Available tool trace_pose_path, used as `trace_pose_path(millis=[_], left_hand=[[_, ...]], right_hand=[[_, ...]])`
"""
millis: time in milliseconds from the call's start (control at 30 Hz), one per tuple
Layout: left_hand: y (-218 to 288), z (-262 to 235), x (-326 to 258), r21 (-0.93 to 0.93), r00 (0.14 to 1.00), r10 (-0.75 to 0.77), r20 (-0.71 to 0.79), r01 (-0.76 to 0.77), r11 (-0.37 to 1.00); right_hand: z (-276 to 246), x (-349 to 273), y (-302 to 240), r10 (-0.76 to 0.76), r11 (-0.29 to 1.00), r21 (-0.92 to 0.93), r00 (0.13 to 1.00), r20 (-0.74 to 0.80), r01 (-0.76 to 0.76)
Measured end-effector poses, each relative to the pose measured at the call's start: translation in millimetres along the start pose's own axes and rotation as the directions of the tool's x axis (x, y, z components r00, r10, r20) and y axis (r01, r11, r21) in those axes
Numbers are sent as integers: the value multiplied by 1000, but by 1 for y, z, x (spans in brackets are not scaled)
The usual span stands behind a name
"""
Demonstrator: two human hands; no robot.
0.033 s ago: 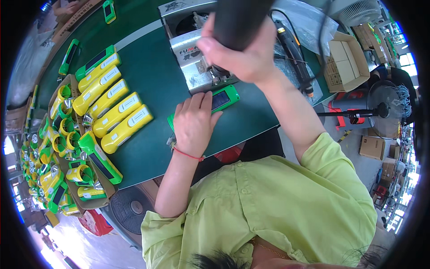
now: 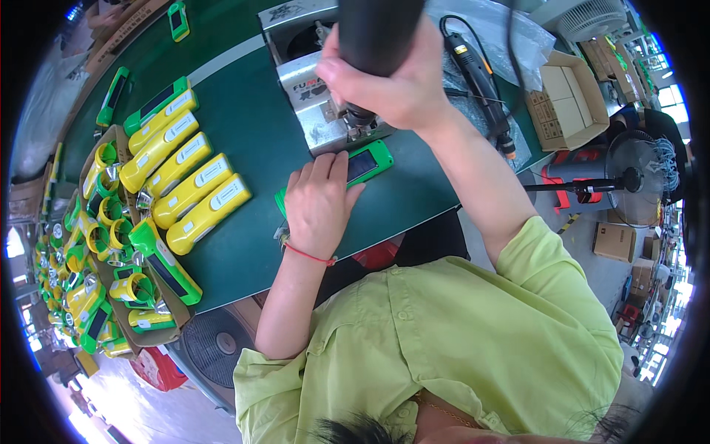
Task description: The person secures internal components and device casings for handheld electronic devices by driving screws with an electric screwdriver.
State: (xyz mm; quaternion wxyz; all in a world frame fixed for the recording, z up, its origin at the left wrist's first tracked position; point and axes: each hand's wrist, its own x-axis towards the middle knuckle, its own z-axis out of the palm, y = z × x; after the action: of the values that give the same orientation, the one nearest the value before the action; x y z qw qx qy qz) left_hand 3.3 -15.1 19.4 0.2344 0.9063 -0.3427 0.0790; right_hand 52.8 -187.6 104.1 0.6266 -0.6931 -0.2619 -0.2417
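Note:
My left hand (image 2: 316, 201) lies over a green flashlight (image 2: 364, 164) with a dark solar panel, its fingers pressed together across the body and its thumb along the near side. The hand hides much of the flashlight. Closed around a thick black electric screwdriver (image 2: 379, 41), my right hand (image 2: 403, 92) keeps it upright. The screwdriver's lower end is over the near edge of a silver metal box (image 2: 316, 103), close to the flashlight's far side. Whether its tip touches anything cannot be made out.
Left of my hands lies a row of yellow flashlights (image 2: 211, 214). A cardboard box (image 2: 181, 307) and a heap beside it hold more yellow and green ones. To the right are a black-and-orange tool (image 2: 481, 85), plastic wrap (image 2: 495, 33) and an open carton (image 2: 573, 103).
My right hand and the screwdriver have shifted slightly to the left. My left hand and the flashlight have barely moved.

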Motion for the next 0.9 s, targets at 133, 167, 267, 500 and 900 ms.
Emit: trace_pose_path(millis=[133, 167, 267, 500, 900], left_hand=[[-4, 2, -3, -8, 999, -33, 30, 34, 999], [-5, 2, -2, -10, 999, -33, 29, 34, 999], [-4, -1, -5, -13, 1000, -15, 15, 15, 1000], [-4, 1, -3, -23, 1000, -21, -1, 21, 1000], [0, -3, -3, -17, 999, 0, -42, -1, 1000]], right_hand=[[-11, -19, -8, 70, 997, 55, 987, -141, -63], [-15, -28, -14, 54, 998, 22, 979, -199, -51], [-19, -55, -26, -9, 999, -47, 964, -265, -4], [-10, -86, -11, 59, 998, 40, 906, -420, -47], [1, -102, -8, -207, 743, -646, 978, 30, 177]])
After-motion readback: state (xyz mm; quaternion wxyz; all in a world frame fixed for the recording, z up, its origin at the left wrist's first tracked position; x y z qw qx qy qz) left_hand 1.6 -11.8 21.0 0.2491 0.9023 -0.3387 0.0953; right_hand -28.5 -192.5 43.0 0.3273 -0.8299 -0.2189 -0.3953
